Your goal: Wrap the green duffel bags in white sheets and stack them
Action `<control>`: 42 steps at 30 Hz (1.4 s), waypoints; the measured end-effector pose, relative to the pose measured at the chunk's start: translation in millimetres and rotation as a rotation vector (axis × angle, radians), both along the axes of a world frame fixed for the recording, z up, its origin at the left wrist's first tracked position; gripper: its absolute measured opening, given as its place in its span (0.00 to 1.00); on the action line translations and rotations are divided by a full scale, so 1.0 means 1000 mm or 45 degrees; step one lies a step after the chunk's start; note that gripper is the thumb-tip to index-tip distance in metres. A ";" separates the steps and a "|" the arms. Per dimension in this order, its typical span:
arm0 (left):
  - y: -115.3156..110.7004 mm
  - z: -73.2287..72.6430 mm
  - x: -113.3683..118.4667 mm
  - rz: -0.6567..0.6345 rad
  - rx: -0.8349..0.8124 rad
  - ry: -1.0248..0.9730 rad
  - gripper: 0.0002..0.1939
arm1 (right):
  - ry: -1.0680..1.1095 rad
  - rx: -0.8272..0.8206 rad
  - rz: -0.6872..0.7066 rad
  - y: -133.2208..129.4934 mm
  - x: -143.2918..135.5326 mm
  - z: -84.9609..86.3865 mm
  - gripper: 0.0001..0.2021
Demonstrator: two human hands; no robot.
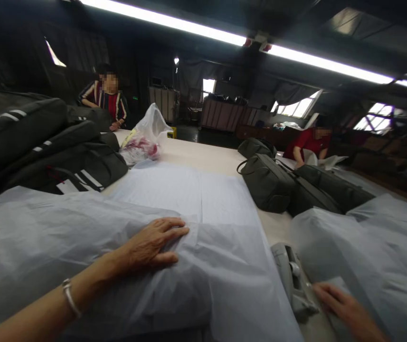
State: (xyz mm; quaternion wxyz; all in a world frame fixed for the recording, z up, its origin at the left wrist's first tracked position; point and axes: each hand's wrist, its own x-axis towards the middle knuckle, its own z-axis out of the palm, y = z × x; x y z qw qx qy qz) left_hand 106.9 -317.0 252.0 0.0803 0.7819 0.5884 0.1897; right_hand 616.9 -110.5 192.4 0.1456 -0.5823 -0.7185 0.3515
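My left hand [155, 244] lies on a large translucent plastic bag [96, 223] with something dark and bulky under it; its fingers are apart and it holds nothing. A silver bracelet is on that wrist. Beyond the hand, flat whitish plastic sheets [185, 190] lie on the table. At the lower right my right hand [342, 304] is blurred beside a grey tape dispenser [294, 282], its fingertips near the dispenser's edge. Whether those fingers hold anything is too smeared to tell.
Dark bags with white stripes [28, 128] are piled at the left. A clear bag with red contents [146, 137] stands on the table [203, 156]. Dark green bags [270, 183] and a plastic-wrapped bundle [363, 247] lie right. Two people, one striped [112, 104], one red-clothed [306, 142], are beyond.
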 end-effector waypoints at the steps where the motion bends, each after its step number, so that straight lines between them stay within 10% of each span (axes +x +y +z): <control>1: -0.001 0.002 0.002 0.001 0.004 -0.013 0.30 | 0.042 0.065 0.115 -0.002 -0.032 0.044 0.23; 5: -0.004 0.010 0.007 0.006 0.003 -0.057 0.30 | 0.004 0.001 0.847 -0.024 -0.190 0.181 0.17; 8: -0.006 0.015 0.009 0.016 -0.012 -0.072 0.31 | -0.172 -0.135 1.322 -0.037 -0.291 0.206 0.14; 17: -0.005 0.006 0.009 -0.025 0.030 -0.159 0.32 | -0.933 -0.094 1.662 -0.011 -0.417 0.152 0.13; 30: -0.005 -0.002 0.001 -0.079 0.032 -0.104 0.35 | -0.608 -0.361 1.688 0.027 -0.414 0.097 0.45; 34: -0.006 -0.002 -0.001 -0.066 0.057 -0.025 0.35 | -0.290 -0.766 1.725 0.044 -0.411 0.062 0.58; 42: -0.007 -0.002 -0.004 -0.077 0.128 0.060 0.37 | 0.202 -0.980 1.506 0.074 -0.386 0.037 0.44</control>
